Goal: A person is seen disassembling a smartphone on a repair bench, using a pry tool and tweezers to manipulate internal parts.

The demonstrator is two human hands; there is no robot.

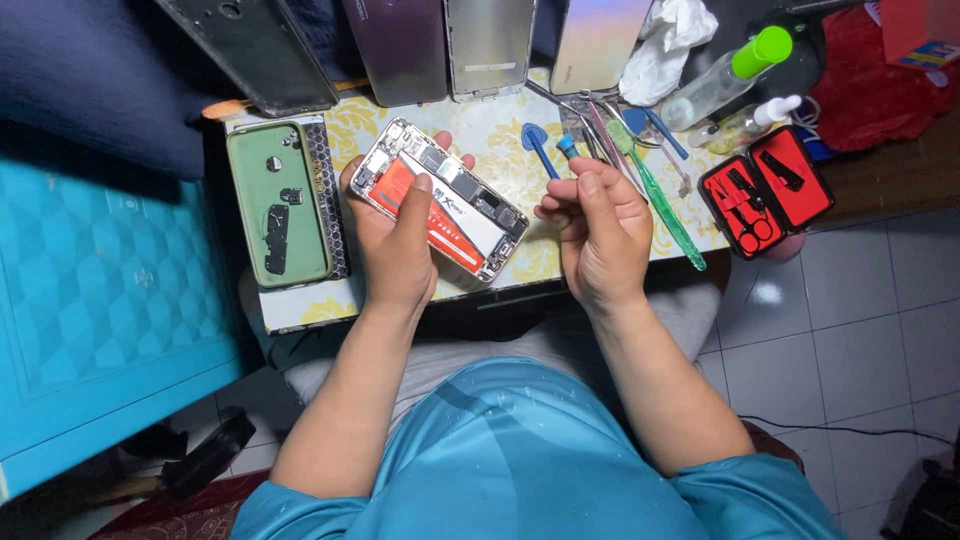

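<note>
Small floral-patterned surface (500, 140) sat over the person's lap, grey tiled floor (880, 330) to the right, a teal cabinet (100, 300) to the left. Left hand (395, 245) gripped an opened phone (440, 200), back cover off, tilted diagonally just above the surface edge; thumb lay across the orange-and-white battery, fingertips wrapped round the far edge. Circuit parts showed at both ends of the phone. Right hand (600, 230) hovered just right of the phone, apart from it, fingers curled and thumb pinched against the index finger; whether something tiny was held in that pinch could not be told. Green phone case (277, 200) lay flat to the left of the left hand, on a dark mesh-patterned strip. Four phone back panels (400, 45) were lined up along the far edge, dark to silver. Two blue pry tools (538, 145) lay just beyond the right hand, next to metal tweezers (600, 125) and a green toothbrush (655, 195) running diagonally toward the near-right corner. Open red tool kit (765, 190) with scissors and clippers rested at the right edge of the surface. Spray bottle with a green cap (725, 72) and a smaller dropper bottle (750, 120) lay beyond the kit, crumpled white tissue (665, 45) near them. Person wore a blue shirt (540, 460), forearms bare.
</note>
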